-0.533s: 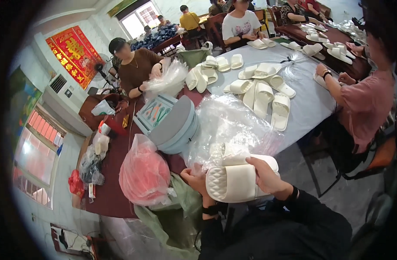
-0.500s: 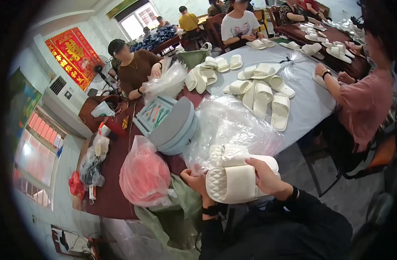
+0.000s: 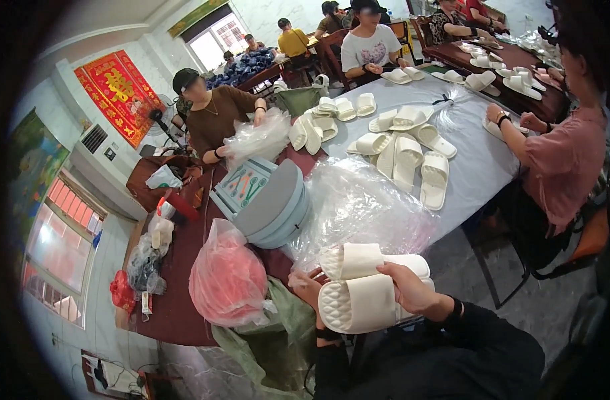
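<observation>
My right hand (image 3: 415, 291) grips a pair of white open-toe slippers (image 3: 357, 303), its thumb on top near the strap. They lie side by side, quilted ends pointing left, above the near edge of the table. At those ends is my left hand (image 3: 306, 285), partly hidden behind the slippers. Its fingers are closed on what looks like the edge of a thin clear plastic bag. A heap of clear plastic bags (image 3: 358, 203) lies just beyond the slippers.
Loose white slippers (image 3: 408, 160) cover the grey tabletop (image 3: 475, 173). To the left stand a blue-grey rounded box (image 3: 271, 207), a pink bundle in clear plastic (image 3: 226, 280) and a green sack (image 3: 288, 333). Co-workers sit around the tables; one handles clear bags (image 3: 258, 137).
The view has shifted slightly. The slippers in my right hand have spread apart a little, showing more of the farther one. The co-worker at left has lowered the clear bags.
</observation>
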Available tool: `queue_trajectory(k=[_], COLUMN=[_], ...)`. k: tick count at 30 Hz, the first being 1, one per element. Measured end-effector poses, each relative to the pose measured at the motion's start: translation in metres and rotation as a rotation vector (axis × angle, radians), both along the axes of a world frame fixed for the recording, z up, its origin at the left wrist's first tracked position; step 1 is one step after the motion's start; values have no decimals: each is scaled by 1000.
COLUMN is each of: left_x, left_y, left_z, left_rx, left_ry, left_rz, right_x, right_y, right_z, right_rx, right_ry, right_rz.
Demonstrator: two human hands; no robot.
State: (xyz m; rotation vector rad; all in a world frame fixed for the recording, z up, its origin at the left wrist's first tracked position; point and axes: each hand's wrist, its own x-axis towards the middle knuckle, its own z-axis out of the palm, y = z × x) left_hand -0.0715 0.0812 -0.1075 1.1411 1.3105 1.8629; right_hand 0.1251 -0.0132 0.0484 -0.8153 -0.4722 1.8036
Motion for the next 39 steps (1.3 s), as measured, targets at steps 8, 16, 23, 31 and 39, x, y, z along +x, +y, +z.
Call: queue_trajectory(k=[8,16,23,31,39], left_x=[-7,11,13,32,68], left_y=[-49,-21,-79,-74,-50], left_z=[-21,20,10,28,59], left_rx=[10,13,-4,-64,-86], left_ry=[-52,-111,-172,-258,-363], left_rz=[-104,-204,-293,-365,-466], right_x=[2,0,13,25,25], right_y=[0,-4,-2,-7,-13], right_z=[-4,2,-9,22,7], right_rx=[15,3,-16,43,4], right_ry=[-9,2,2,-123,44], right_rz=[26,25,25,80,-193])
